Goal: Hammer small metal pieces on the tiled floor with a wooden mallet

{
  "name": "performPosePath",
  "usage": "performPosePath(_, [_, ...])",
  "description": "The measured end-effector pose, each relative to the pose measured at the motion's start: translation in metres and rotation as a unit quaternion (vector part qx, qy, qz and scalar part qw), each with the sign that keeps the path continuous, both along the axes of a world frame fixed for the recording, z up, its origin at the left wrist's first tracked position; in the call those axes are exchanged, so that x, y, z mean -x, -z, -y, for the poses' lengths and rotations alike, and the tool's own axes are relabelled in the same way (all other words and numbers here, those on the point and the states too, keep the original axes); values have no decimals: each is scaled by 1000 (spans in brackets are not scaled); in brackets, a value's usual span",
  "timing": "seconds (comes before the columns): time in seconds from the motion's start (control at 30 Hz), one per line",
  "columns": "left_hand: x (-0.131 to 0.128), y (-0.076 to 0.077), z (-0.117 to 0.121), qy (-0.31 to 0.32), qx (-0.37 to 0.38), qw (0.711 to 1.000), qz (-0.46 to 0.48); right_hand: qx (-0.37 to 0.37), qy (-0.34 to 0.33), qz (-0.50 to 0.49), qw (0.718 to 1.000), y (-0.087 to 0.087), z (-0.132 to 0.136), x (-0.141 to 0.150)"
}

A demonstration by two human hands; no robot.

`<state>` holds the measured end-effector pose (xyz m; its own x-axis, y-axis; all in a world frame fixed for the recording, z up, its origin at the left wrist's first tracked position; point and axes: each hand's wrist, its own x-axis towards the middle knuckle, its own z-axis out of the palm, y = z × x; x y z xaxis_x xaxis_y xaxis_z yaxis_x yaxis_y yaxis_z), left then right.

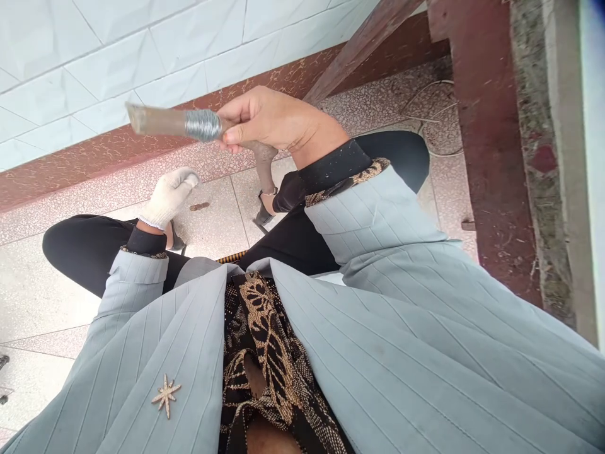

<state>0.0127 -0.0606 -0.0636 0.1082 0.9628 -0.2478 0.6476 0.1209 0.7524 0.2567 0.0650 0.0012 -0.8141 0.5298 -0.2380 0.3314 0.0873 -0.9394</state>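
My right hand (267,120), bare, is closed around a wooden handle (158,121), which it holds out level in front of me. Tight turns of silvery wire (202,125) wrap the handle just left of my fingers. On the other side of my grip, a brown bent end (265,165) points down toward my feet. My left hand (167,197) wears a white knit glove and hovers lower left, apart from the handle. Its fingers are curled in with the thumb on top; whatever they may hold is hidden.
A dark red wooden frame (491,145) stands close on my right, with a slanted brace (363,47) reaching the tiled wall (142,57). A thin cable (428,120) loops on the floor beside it. A small brown piece (199,206) lies between my feet.
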Motion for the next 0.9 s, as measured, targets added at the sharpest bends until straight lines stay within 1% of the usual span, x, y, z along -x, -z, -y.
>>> performPosePath(0.03, [-4, -1, 2, 3, 9, 1000, 13, -13, 58, -27, 998, 6, -2, 2])
performPosePath(0.07, [-8, -3, 3, 16, 20, 999, 26, -27, 91, -21, 995, 12, -4, 5])
performPosePath(0.13, [-15, -7, 7, 54, 38, 997, 41, -79, 133, 49, 987, 25, -7, 13])
performPosePath(0.2, [-19, -11, 10, 82, 42, 995, 38, -151, 126, 154, 968, 35, -9, 21])
performPosePath(0.23, [-20, -12, 11, 87, 38, 995, 33, -185, 106, 208, 955, 38, -8, 24])
performPosePath(0.27, [-19, -14, 11, 85, 33, 995, 27, -210, 72, 255, 941, 40, -7, 26])
performPosePath(0.33, [-16, -16, 10, 69, 15, 997, 11, -227, 2, 312, 923, 43, -3, 29])
performPosePath(0.37, [-14, -17, 10, 58, 5, 998, 0, -223, -35, 322, 919, 44, 1, 30])
performPosePath(0.47, [-6, -18, 7, 34, -12, 999, -30, -181, -145, 311, 922, 44, 11, 32])
performPosePath(0.53, [-2, -16, 5, 25, -13, 999, -38, -122, -201, 315, 919, 42, 16, 33])
performPosePath(0.57, [-1, -15, 4, 20, -14, 999, -39, -83, -218, 317, 919, 40, 17, 33])
performPosePath(0.63, [1, -10, 2, 1, -15, 999, -37, -4, -237, 298, 925, 32, 17, 31])
performPosePath(0.67, [2, -7, 1, -9, -16, 999, -34, 27, -246, 269, 931, 28, 16, 28])
performPosePath(0.7, [2, -3, 1, -23, -21, 999, -29, 43, -251, 230, 939, 23, 14, 25])
performPosePath(0.77, [1, 4, 1, -64, -31, 997, -8, 32, -238, 130, 962, 14, 8, 17])
performPosePath(0.8, [0, 7, 1, -81, -34, 996, 8, 17, -211, 79, 974, 10, 6, 13])
performPosePath(0.83, [-1, 9, 2, -92, -33, 995, 25, 8, -167, 30, 986, 7, 4, 10])
performPosePath(0.9, [-6, 12, 3, -86, -19, 995, 55, 17, -39, -49, 998, 5, 1, 6])
